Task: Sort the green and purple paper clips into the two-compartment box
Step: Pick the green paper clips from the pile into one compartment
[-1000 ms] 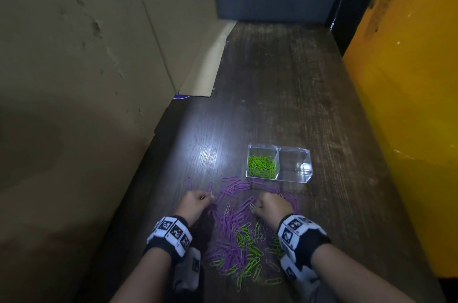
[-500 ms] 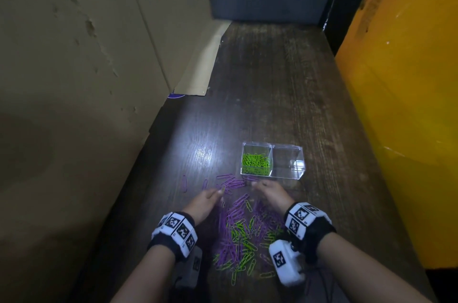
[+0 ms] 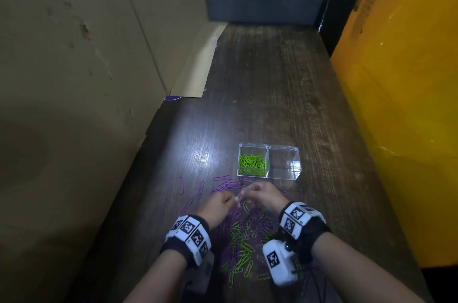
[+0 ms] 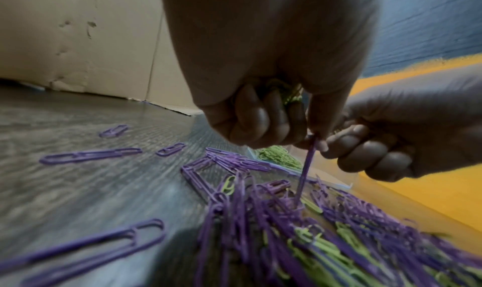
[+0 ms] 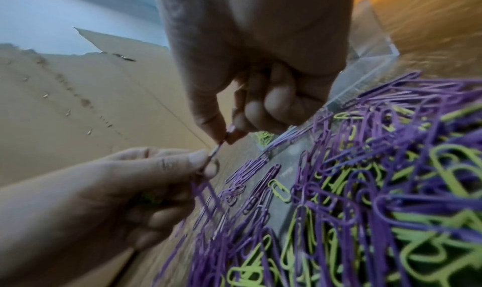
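I have both hands over the far edge of the pile (image 3: 244,235), fingertips meeting just short of the box (image 3: 296,153). My left hand (image 3: 215,206) pinches a purple clip (image 4: 307,165) between thumb and forefinger; the clip hangs down with its lower end still in the heap, and I see green clips (image 4: 292,99) tucked under the curled fingers of that hand. My right hand (image 3: 264,197) is curled too, thumb and forefinger nipping something thin at the same spot, seemingly the top of that clip or 1 hooked to it; the wrist views are too blurred for me to tell which.

The box has 2 compartments. The left 1 holds a heap of green clips; the right 1 looks empty. Purple clips lie scattered on the table (image 3: 272,79) left of the hands and just in front of the box; the mixed pile runs back toward me between my wrists.

I judge the step to be freeing a purple clip snagged among the others, with the purple side not yet started. Next I need to pull the 2 pinches gently apart until the clip comes clear without dragging the tangle, then carry it over the near wall into the right compartment. The green ones palmed in my left hand belong in the left compartment.
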Demonstrator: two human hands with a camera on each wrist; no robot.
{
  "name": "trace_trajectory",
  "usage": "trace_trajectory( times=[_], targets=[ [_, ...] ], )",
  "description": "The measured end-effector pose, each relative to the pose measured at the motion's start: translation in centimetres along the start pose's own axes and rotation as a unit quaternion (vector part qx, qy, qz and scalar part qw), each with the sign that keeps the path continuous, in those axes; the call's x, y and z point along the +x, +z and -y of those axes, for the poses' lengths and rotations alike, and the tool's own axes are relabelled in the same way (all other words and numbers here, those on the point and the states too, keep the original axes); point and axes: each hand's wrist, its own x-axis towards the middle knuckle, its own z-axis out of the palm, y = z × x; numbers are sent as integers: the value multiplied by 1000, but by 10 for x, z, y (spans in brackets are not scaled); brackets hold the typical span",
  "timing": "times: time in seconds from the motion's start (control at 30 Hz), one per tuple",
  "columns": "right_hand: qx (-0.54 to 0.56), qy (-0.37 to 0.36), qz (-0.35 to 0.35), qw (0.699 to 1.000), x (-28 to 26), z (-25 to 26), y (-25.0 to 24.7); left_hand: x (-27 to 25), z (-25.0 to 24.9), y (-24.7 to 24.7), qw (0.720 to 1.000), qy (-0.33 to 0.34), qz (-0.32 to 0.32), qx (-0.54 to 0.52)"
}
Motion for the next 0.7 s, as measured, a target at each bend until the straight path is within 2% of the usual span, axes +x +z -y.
trace_trajectory(
  times=[0.07,0.1,0.17,0.37,0.5,0.6,0.7],
  targets=[
    [124,16,43,991,-4,-1,-6,1,-1,-1,999,8,-9,-47],
    [147,15,55,987,-3,-4,-8,1,0,-2,998,12,-11,-58],
    [135,-6,72,988,-1,-7,-7,0,-1,-2,998,19,-10,-61],
    [51,-34,45,997,1,-3,-2,0,-2,-2,993,14,-5,-121],
    [92,23,41,995,-1,-3,-2,3,11,-9,990,-12,-39,-134],
    [41,-9,44,998,-6,-4,0,2,20,-13,996,-11,-26,-83],
    [37,-52,40,997,-10,-2,4,-1,24,-12,993,-31,-16,-110]
  ],
)
